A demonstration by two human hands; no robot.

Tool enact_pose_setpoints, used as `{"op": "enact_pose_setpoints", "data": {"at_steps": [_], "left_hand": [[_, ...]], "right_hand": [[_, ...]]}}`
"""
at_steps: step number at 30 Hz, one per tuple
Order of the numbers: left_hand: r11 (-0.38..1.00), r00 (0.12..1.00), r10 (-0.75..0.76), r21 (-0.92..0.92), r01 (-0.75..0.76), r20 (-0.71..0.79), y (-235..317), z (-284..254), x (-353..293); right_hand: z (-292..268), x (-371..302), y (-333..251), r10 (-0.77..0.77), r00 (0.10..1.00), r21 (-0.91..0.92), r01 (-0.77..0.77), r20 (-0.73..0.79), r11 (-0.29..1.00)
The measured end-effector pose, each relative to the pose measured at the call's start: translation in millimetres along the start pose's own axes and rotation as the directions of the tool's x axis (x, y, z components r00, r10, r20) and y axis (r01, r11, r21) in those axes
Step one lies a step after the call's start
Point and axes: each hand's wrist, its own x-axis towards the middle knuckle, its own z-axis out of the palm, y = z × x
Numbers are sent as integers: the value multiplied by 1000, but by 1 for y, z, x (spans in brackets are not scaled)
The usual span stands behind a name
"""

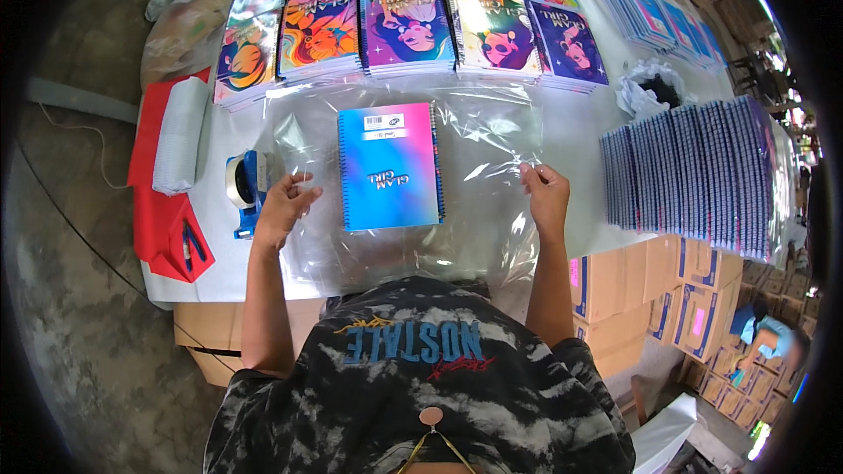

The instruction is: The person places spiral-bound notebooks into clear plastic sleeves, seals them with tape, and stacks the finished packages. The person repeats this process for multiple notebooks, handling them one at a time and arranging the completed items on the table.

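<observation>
A spiral notebook (386, 180) with a blue and pink back cover lies in front of me on a wide sheet of clear plastic film (479, 211). To its left, my left hand (285, 204) hovers at the film with thumb and fingers apart, holding nothing that I can see. On the other side, my right hand (546, 191) has its fingertips pinched on the film near its right edge. A blue tape dispenser (247, 195) with a roll of tape stands just left of my left hand.
Stacks of notebooks with colourful covers (407, 28) line the back. A tall notebook pile (689, 174) stands at right, with blue notebooks (639, 16) behind. A white roll (178, 135) and pens (192, 241) lie on red material at left. Cardboard boxes (615, 281) sit below the table.
</observation>
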Motion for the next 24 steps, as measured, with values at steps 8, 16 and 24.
{"op": "enact_pose_setpoints", "data": {"at_steps": [8, 16, 24], "left_hand": [[985, 993, -10, 170, -10, 117, 0, -7, -14], [990, 997, 25, 140, -35, 76, -6, 6, -17], [980, 992, 79, 175, -96, 101, 2, 7, -17]], "right_hand": [[-3, 5, 24, -168, 985, -502, 124, -44, 856], [3, -2, 16, -104, 989, -472, 44, -103, 880], [-2, 0, 23, -144, 988, -504, 95, -60, 858]]}}
